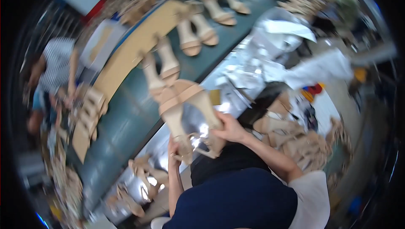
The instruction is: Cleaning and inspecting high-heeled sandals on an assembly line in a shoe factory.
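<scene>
A pair of beige high-heeled sandals is held up in front of my body, side by side with their toes pointing away from me. My left hand (174, 149) is closed on the heel end of the left sandal (173, 117), its fingers partly hidden behind the shoe. Fingers of my right hand (230, 128) grip the right sandal (205, 107) along its outer side near the heel. The toes of the two sandals touch or overlap. Just beyond them, another beige sandal pair (168, 62) stands on the green conveyor belt (135, 106).
More sandal pairs (197, 30) stand along the belt, beside a long cardboard strip (122, 70). Loose sandals (147, 176) lie on the metal ledge at my left. White wrapping paper (270, 56) and a sandal heap (299, 142) are at right. Across the belt a person in stripes (61, 62) works.
</scene>
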Motion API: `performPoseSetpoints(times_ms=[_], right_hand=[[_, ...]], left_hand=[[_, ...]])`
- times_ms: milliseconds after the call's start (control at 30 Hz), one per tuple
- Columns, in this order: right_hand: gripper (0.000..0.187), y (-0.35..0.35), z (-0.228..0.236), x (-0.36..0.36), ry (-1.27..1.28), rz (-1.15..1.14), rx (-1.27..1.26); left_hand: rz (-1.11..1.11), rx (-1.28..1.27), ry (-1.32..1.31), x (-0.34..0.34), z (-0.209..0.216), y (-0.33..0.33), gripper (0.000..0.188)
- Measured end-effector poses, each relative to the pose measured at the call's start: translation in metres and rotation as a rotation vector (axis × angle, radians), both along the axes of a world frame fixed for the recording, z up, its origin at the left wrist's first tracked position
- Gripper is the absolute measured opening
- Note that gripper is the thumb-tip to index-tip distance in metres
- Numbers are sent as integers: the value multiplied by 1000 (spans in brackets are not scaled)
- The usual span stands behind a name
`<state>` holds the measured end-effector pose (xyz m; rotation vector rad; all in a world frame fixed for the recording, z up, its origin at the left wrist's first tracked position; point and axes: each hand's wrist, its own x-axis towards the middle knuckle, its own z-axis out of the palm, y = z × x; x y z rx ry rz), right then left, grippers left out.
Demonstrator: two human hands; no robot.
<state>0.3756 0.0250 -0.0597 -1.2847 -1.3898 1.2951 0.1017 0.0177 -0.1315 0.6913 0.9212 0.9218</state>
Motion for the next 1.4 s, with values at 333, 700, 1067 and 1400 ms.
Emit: performPoseSetpoints(times_ms=[333,700,1067,1400], right_hand=[[76,15,31,-27,-708,120,453],[67,12,26,-49,-828,120,533],[42,20,-41,-76,44,29,-195],[32,-102,32,9,-40,-159,-114]], left_hand=[[-58,580,1217,4,104,-6,106],[28,764,1519,-1,121,-11,87],[234,-55,450,-39,82,-29,43],[62,-412,30,-70,-24,-55,33]])
